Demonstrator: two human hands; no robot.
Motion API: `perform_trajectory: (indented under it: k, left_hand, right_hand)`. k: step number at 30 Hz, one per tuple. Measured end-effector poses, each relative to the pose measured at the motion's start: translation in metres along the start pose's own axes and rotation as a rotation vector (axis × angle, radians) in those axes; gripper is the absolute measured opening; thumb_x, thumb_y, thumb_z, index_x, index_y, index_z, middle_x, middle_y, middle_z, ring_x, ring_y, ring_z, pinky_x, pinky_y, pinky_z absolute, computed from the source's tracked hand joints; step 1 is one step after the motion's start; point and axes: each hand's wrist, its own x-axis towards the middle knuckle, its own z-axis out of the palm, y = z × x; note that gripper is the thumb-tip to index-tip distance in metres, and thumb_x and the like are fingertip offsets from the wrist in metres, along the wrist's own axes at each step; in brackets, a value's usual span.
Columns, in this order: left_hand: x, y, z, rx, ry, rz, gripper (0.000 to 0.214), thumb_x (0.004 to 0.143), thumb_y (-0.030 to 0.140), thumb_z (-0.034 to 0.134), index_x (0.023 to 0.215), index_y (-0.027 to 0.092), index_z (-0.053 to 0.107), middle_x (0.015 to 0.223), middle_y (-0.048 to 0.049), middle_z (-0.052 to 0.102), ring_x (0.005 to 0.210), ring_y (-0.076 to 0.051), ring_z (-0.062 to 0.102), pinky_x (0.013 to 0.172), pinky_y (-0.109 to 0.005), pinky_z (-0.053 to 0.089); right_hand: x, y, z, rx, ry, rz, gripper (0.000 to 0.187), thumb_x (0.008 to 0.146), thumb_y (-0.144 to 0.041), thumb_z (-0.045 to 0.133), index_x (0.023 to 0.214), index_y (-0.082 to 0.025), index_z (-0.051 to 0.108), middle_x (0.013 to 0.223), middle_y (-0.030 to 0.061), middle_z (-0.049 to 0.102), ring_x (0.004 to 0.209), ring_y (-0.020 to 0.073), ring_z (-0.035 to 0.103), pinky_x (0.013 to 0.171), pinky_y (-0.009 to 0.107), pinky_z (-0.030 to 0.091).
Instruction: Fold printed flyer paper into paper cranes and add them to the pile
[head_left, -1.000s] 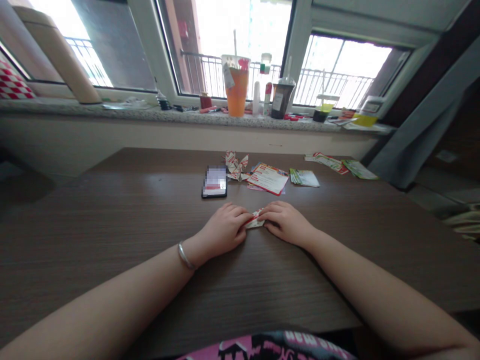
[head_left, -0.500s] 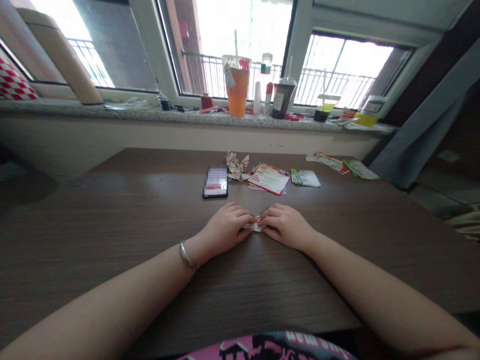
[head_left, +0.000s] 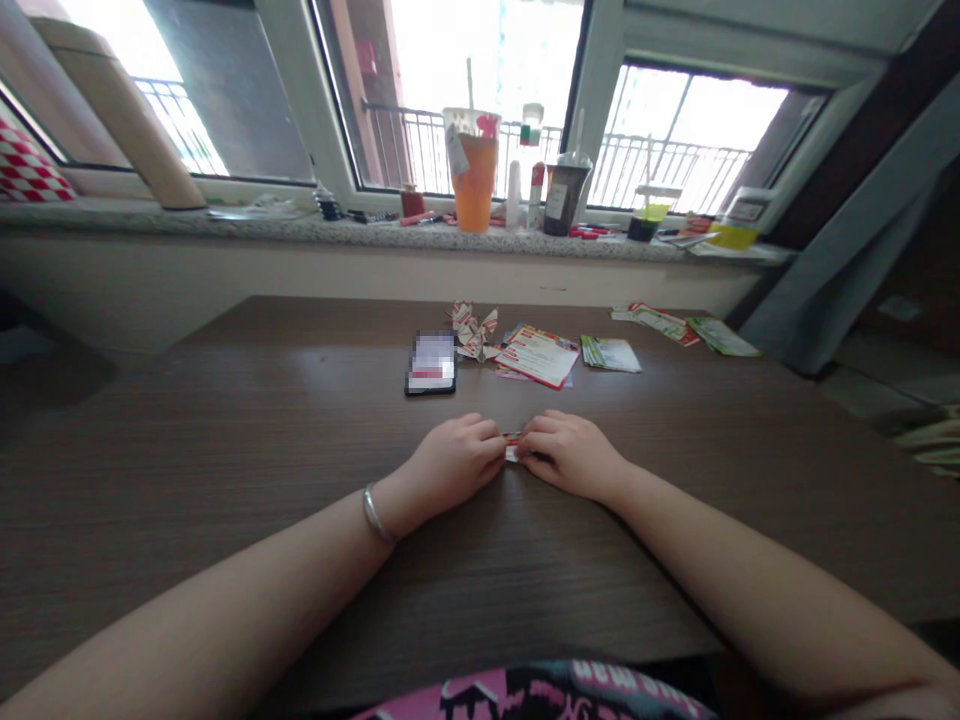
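Note:
Between my two hands is a small folded piece of paper, white with red marks, low over the wooden table. My left hand is closed on its left end, fingers bent and pressed together. On the right end, my right hand pinches the paper with fingers and thumb. Only a narrow middle strip of the paper shows; my fingers hide the rest. Beyond my left hand lies a phone with a lit, blurred screen. Folded paper figures with red stripes stand beside it.
Printed cards and a smaller stack of cards lie past my right hand. More paper slips rest at the table's far right. On the windowsill stand an orange drink cup, a dark drink cup and a cardboard tube.
My left hand has shifted slightly down and its fingers have drawn closer together around the paper. Less of the paper shows between my hands. The right hand has barely moved.

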Motion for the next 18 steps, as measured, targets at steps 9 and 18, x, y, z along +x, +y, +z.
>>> perform_trajectory:
  k: [9, 18]
  left_hand:
    - [0.0017, 0.0008, -0.0011, 0.002, -0.004, -0.019, 0.015, 0.09, 0.022, 0.05, 0.082, 0.017, 0.061, 0.08, -0.0044, 0.06, 0.074, -0.017, 0.053, 0.067, -0.029, 0.044]
    - [0.0012, 0.0022, -0.0002, -0.038, -0.057, -0.06, 0.01, 0.088, 0.021, 0.051, 0.085, 0.018, 0.059, 0.084, -0.0041, 0.06, 0.076, -0.018, 0.055, 0.068, -0.029, 0.044]
  right_hand:
    - [0.0011, -0.0062, -0.0018, 0.03, -0.004, 0.07, 0.015, 0.09, -0.029, 0.056, 0.092, -0.022, 0.07, 0.089, 0.0055, 0.066, 0.084, 0.0177, 0.058, 0.072, 0.029, 0.044]
    - [0.0017, -0.0043, 0.0056, 0.111, 0.0, 0.113, 0.014, 0.089, -0.026, 0.056, 0.091, -0.02, 0.069, 0.087, 0.005, 0.065, 0.083, 0.0181, 0.059, 0.074, 0.029, 0.045]
